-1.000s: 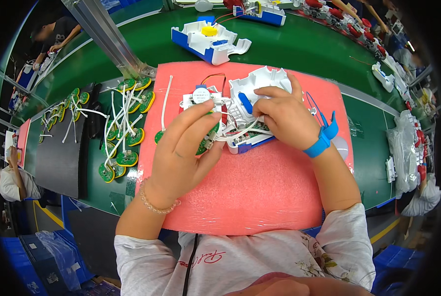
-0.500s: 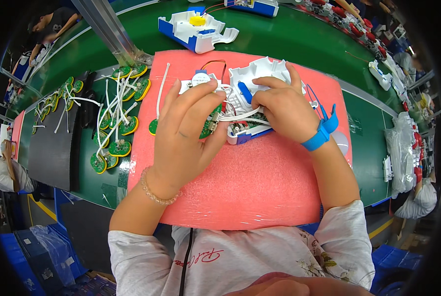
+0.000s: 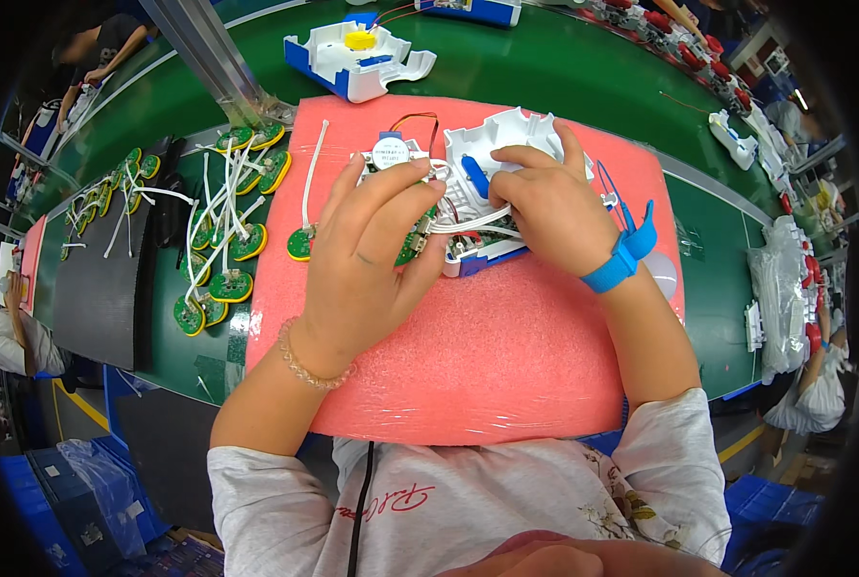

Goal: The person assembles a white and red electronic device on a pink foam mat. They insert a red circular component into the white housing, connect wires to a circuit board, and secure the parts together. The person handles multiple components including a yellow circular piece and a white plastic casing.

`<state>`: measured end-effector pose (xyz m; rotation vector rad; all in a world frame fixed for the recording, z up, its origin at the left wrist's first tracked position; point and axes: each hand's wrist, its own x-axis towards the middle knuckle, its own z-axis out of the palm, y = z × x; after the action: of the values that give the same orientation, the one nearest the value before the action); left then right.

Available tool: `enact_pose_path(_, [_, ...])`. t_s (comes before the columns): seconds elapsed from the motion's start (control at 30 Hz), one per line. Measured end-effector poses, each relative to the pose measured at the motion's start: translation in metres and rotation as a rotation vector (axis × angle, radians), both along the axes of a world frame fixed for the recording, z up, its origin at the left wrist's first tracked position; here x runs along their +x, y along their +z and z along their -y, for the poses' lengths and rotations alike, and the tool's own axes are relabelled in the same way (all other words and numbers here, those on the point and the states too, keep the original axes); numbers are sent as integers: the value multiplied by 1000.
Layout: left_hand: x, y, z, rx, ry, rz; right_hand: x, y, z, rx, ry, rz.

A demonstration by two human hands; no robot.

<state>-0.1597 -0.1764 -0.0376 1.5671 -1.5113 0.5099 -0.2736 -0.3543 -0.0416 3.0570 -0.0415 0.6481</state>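
Note:
A white plastic housing (image 3: 468,146) with a blue part (image 3: 474,178) inside lies opened out on the pink foam mat (image 3: 487,365). My left hand (image 3: 372,240) curls over its left side, fingers closed on a round green circuit board (image 3: 412,240), which they partly hide. White wires (image 3: 468,227) run from that board toward the housing's right half. At that half, my right hand (image 3: 559,212) is bent round the edge, thumb and index close together over the inside; what their tips touch is hidden. A round white disc-shaped part (image 3: 390,152) sits by my left fingertips.
Another green board (image 3: 299,244) with a white cable lies at the mat's left. Several more boards (image 3: 229,286) are piled left of the mat. Behind it, a white-and-blue housing (image 3: 352,72) rests on the green bench (image 3: 506,72). A metal post (image 3: 208,53) rises at the back left.
The housing behind the mat has shifted left in the picture. Both hands stay nearly in place; my left fingers have shifted slightly, showing more of the white disc-shaped part.

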Motion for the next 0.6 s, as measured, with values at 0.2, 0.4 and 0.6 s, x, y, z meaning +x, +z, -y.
enact_pose_path(0.2, [2,-3,0,-10,-6,8,0,5,-2,9,-1,-62])
enact_pose_path(0.4, [2,-5,-2,8,-22,6,1,3,-1,-10,-4,-27])
enact_pose_path(0.6, [3,-10,-4,19,-51,-19,2,3,-4,-2,26,-65])
